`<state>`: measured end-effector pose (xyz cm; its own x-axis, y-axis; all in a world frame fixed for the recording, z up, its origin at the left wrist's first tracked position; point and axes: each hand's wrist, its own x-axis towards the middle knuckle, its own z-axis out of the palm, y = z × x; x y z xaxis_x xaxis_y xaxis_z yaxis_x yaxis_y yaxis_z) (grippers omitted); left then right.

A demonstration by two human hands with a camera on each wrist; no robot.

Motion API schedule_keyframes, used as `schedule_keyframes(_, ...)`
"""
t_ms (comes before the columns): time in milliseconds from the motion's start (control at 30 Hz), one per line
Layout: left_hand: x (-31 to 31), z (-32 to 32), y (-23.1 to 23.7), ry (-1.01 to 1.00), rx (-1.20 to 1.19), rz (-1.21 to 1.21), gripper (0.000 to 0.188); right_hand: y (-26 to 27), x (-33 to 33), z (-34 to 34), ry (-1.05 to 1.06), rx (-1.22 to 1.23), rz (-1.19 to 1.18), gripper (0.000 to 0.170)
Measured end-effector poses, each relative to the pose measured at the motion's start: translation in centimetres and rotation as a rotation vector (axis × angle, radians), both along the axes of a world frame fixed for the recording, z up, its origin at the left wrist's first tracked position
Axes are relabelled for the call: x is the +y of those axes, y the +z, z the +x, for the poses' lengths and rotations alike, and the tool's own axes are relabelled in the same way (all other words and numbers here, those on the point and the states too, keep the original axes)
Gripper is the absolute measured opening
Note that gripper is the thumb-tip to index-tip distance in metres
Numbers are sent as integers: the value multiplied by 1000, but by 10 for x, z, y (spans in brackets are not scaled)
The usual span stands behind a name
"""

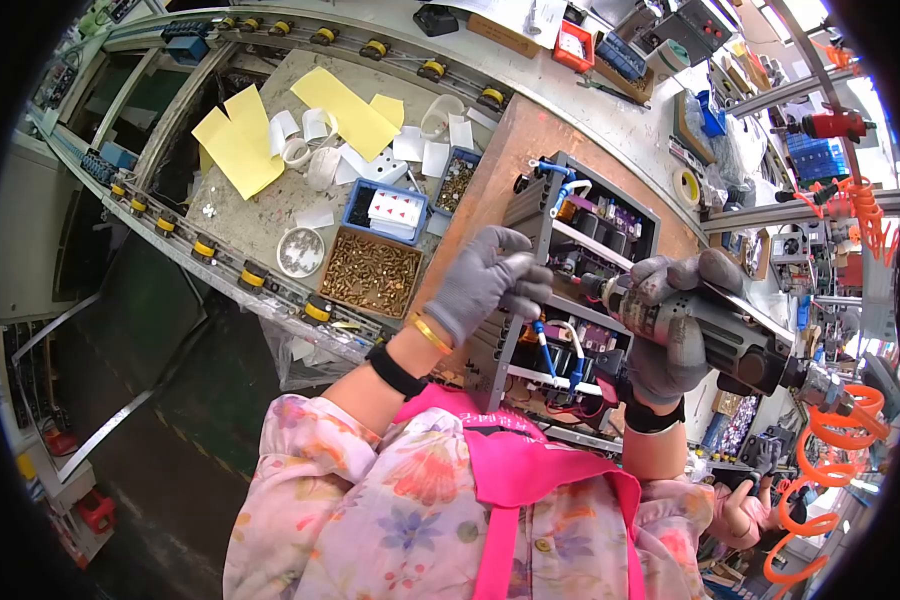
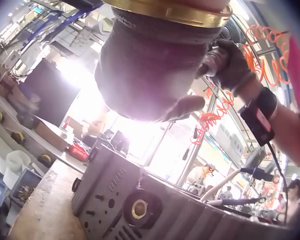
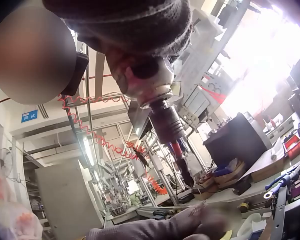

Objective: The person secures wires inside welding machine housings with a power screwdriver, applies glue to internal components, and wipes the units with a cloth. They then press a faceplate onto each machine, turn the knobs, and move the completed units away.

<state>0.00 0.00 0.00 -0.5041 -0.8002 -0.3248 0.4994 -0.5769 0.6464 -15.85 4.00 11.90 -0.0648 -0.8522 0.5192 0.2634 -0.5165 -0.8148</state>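
Note:
Two metal cases with circuit boards stand side by side on a wooden board: one case frame point(image 1: 552, 232) higher in the head view, the other point(image 1: 502, 362) lower. My gloved right hand point(image 1: 675, 325) grips a power driver point(image 1: 738, 345), its bit pointing toward the cases; the driver's chuck point(image 3: 166, 124) shows in the right wrist view. Over the cases' near ends, my gloved left hand point(image 1: 490, 285) has its fingers loosely bent near the bit, with no held thing visible. Below that hand in the left wrist view is a case's grey end panel point(image 2: 107, 200). Blue and white cables point(image 1: 544, 350) rise from the cases.
Left of the cases are a carton of brass screws point(image 1: 370, 272), a blue bin point(image 1: 355, 215), a round white dish point(image 1: 300, 252) and yellow sheets point(image 1: 350, 110). An orange coiled hose point(image 1: 805, 490) hangs at the right. A conveyor edge with rollers point(image 1: 253, 275) runs along the left.

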Motion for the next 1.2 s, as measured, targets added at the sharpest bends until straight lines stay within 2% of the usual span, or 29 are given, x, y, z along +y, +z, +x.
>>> schedule_keyframes(67, 2, -6, 2, -43, -183, -64, 19, -5, -2, 1, 22, -22, -20, 56)
schedule_keyframes(167, -6, -18, -8, -6, -170, 72, 18, -11, -16, -3, -28, -19, 2, 55)
schedule_keyframes(300, -7, -34, -8, 58, 49, 345, 21, -26, -24, -10, -51, -39, 17, 52)
schedule_keyframes(333, -6, -33, -14, 2, 87, 298, 25, -28, -25, -12, -72, -11, 34, 52)
schedule_keyframes(433, -4, -33, -21, -55, 112, 353, 29, -33, -26, -14, -49, 0, 40, 52)
schedule_keyframes(567, -5, -35, -15, -88, 269, 378, 33, -39, -25, -17, -44, -24, 93, 53)
schedule_keyframes(767, -5, -35, -24, -134, 280, 337, 33, -42, -24, -18, -35, -54, 121, 53)
schedule_keyframes(867, -5, -43, -14, -28, 230, 471, 32, -46, -24, -17, -70, -57, 110, 53)
schedule_keyframes(967, -5, -47, -12, 22, 286, 620, 29, -53, -23, -19, -78, -59, 118, 55)
schedule_keyframes(1067, -2, -47, -21, -29, 273, 525, 30, -54, -24, -19, -82, -52, 117, 57)
schedule_keyframes(1200, -1, -50, -24, -6, 254, 532, 31, -56, -24, -19, -115, -23, 103, 57)
